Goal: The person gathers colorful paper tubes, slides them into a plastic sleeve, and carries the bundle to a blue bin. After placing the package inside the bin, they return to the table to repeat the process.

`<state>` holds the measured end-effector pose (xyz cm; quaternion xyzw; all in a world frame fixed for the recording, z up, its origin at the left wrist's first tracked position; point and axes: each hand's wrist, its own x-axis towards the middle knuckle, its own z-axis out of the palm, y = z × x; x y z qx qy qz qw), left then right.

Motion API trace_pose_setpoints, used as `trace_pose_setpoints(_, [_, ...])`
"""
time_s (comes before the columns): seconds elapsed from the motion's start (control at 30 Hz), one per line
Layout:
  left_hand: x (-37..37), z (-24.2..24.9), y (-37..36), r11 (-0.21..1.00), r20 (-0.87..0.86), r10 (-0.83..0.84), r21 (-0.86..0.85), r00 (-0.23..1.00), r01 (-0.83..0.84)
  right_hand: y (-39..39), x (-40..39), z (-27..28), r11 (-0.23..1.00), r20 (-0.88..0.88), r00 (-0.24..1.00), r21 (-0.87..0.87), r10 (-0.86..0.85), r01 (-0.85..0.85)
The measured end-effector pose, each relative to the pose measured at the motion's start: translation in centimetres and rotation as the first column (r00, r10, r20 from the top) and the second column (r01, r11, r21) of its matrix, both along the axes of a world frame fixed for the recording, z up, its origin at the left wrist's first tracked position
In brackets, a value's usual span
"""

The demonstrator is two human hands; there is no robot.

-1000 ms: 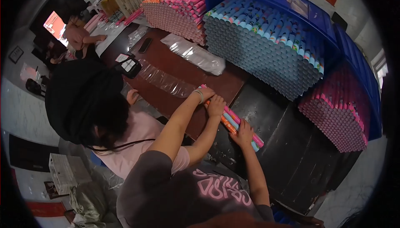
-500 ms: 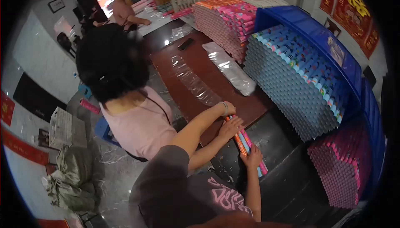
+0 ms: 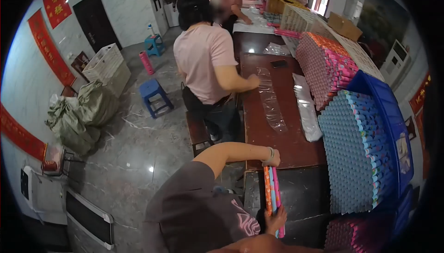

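Note:
A small bundle of slim patterned tubes (image 3: 272,190), orange, light blue and pink, lies lengthwise over the black tabletop in front of me. My left hand (image 3: 274,157), with a band at the wrist, is closed around the far end of the bundle. Near the close end, my right hand (image 3: 276,219) wraps the same tubes; some of its fingers are hidden. Just beyond my left hand are the brown board (image 3: 259,151) and a clear plastic sleeve (image 3: 273,109) lying flat on it. A stack of plastic sleeves (image 3: 306,114) lies to the right.
Blue tubes (image 3: 351,156) fill a tipped blue crate (image 3: 386,114) at right, with pink tubes (image 3: 340,234) below and more pink-orange tubes (image 3: 319,63) behind. A co-worker in pink (image 3: 206,63) stands at the board's left. A blue stool (image 3: 155,95) stands on the floor.
The co-worker has straightened up, and the hand that touched the tubes beside mine is now over the plastic sleeve. My view has swung, showing more floor. Both my hands remain on the tubes.

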<state>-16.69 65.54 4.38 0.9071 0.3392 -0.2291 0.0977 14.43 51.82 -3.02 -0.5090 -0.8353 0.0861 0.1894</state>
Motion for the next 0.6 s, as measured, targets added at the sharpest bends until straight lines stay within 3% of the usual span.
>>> trace_pose_setpoints(0.1, [2.0,-1.2,-4.0,0.999,-0.048,0.046,-0.007,0.998,-0.047,-3.7,2.1,0.6,0.997,0.017,1.000,-0.078,0.012,-0.011])
trace_pose_setpoints(0.17, [3.2,-3.3,-5.7,0.999,0.052,0.012,0.035,0.999,-0.014,-5.4,4.0,-0.8,0.986,0.036,0.999,-0.166,0.030,-0.024])
trace_pose_setpoints(0.3, [5.0,-3.6,-8.2,0.999,-0.011,0.018,0.030,1.000,-0.018,-8.1,4.4,-0.8,0.991,0.058,0.998,-0.134,0.001,0.007])
trace_pose_setpoints(0.37, [4.6,-5.0,-8.2,0.998,0.051,0.014,0.065,0.999,-0.017,-8.0,3.3,0.3,0.987,0.137,0.991,-0.159,-0.012,0.034])
trace_pose_setpoints(0.5, [4.9,-4.1,-8.1,0.999,0.024,0.030,0.023,0.999,-0.031,-5.0,-2.4,1.9,0.977,0.085,0.991,-0.194,0.102,-0.084])
trace_pose_setpoints(0.6, [5.4,-4.8,-7.6,0.999,0.045,0.035,0.032,0.998,-0.036,-1.9,-7.7,-0.5,0.996,0.105,0.990,-0.036,0.090,-0.087])
